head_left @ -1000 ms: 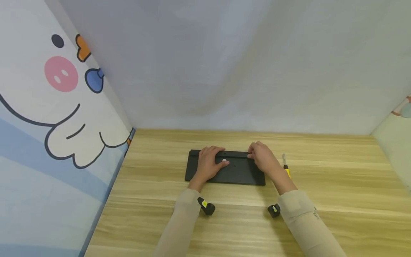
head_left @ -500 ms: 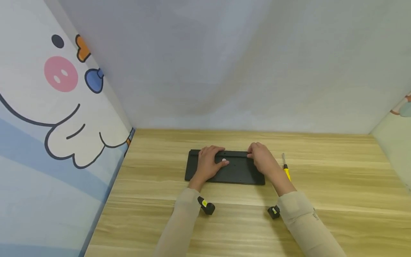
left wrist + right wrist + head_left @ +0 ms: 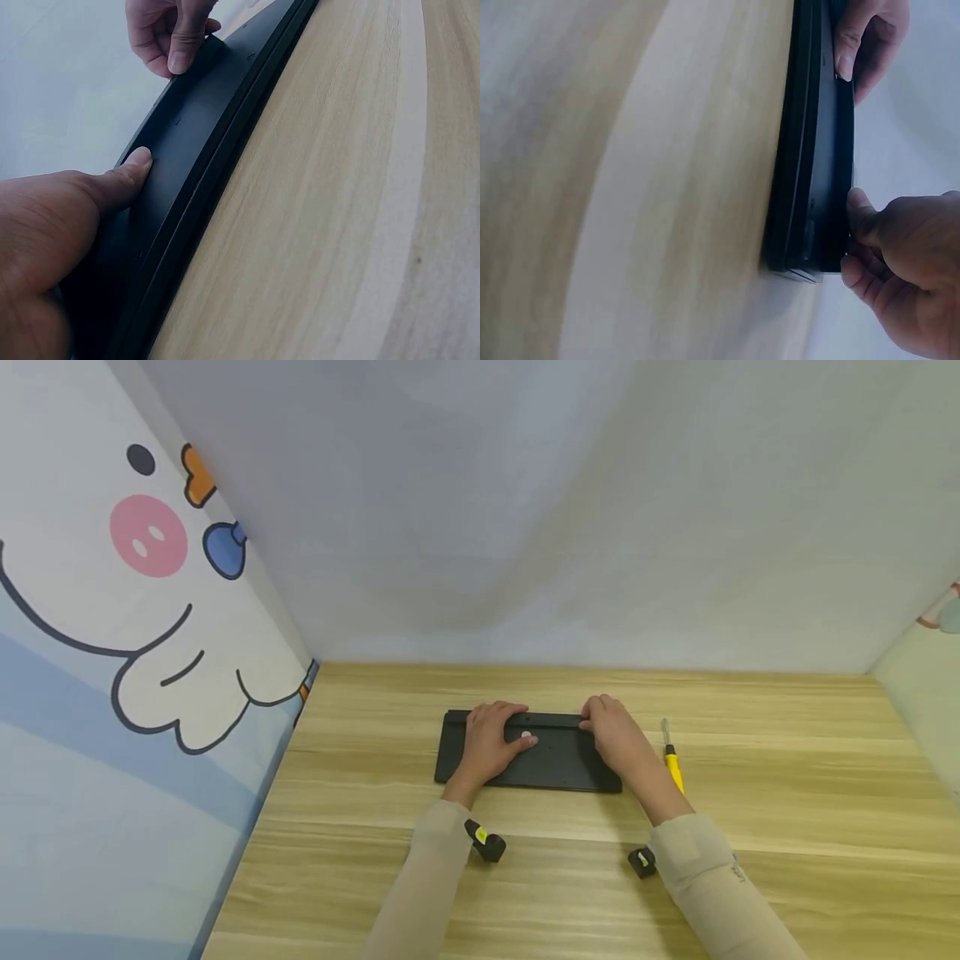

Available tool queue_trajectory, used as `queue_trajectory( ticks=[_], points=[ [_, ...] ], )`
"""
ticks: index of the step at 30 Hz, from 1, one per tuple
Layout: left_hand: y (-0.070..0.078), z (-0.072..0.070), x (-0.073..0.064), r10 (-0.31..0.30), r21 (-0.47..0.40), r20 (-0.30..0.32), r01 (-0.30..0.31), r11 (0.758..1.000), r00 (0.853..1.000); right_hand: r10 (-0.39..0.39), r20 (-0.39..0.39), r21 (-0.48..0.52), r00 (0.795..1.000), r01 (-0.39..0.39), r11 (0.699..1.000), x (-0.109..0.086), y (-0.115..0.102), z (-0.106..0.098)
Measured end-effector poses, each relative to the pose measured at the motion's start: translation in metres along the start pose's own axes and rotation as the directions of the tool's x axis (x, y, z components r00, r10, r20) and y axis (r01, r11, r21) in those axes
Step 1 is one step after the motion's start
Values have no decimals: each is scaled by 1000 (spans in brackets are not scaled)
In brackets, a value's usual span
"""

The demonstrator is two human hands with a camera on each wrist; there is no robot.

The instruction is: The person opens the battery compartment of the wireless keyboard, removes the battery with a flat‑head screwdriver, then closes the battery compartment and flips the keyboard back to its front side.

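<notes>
A flat black keyboard point(image 3: 558, 768) lies underside up on the wooden table, with a raised bar along its far side and a small white disc point(image 3: 526, 734) near its middle. My left hand point(image 3: 487, 745) grips it left of centre, thumb on the flat face and fingers over the far edge. At the far right corner, my right hand point(image 3: 617, 737) pinches the raised edge between thumb and curled fingers. In the left wrist view, the left thumb point(image 3: 127, 180) presses against the black surface. The right wrist view shows the right fingertips point(image 3: 859, 274) at the corner; the left fingertips are partly hidden.
A screwdriver point(image 3: 673, 768) with a yellow handle lies just right of the right forearm. Black wrist cameras point(image 3: 487, 843) sit by both sleeves. A pale wall rises behind the wooden table point(image 3: 787, 777), and a cartoon-printed wall point(image 3: 150, 693) stands at the left.
Both hands keep their places on the keyboard. The whole head view has shifted very slightly, and a bit more of the screwdriver's yellow handle shows beside the right forearm.
</notes>
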State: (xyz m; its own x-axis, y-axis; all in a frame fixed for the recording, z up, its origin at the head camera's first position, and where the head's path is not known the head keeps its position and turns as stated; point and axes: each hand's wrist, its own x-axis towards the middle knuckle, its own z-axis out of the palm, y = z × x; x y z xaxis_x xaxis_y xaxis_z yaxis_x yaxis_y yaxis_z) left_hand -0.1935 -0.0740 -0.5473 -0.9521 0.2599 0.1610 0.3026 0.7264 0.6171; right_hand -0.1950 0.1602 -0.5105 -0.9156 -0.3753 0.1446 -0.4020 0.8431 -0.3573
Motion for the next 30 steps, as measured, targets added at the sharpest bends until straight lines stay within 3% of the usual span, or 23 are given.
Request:
queue_trajectory(
  ticks=[8, 16, 30],
  points=[
    [2, 0, 1, 0, 1, 1, 0, 1000, 1000, -1, 11, -52, 1000, 2, 999, 2, 1, -5],
    [1, 1, -2, 4, -2, -1, -4, 1000, 1000, -29, -96, -108, 995, 18, 994, -4, 3, 0],
    [1, -1, 1, -7, -8, 1, 7, 1000, 1000, -54, -135, -52, 989, 47, 998, -4, 8, 0]
  ],
)
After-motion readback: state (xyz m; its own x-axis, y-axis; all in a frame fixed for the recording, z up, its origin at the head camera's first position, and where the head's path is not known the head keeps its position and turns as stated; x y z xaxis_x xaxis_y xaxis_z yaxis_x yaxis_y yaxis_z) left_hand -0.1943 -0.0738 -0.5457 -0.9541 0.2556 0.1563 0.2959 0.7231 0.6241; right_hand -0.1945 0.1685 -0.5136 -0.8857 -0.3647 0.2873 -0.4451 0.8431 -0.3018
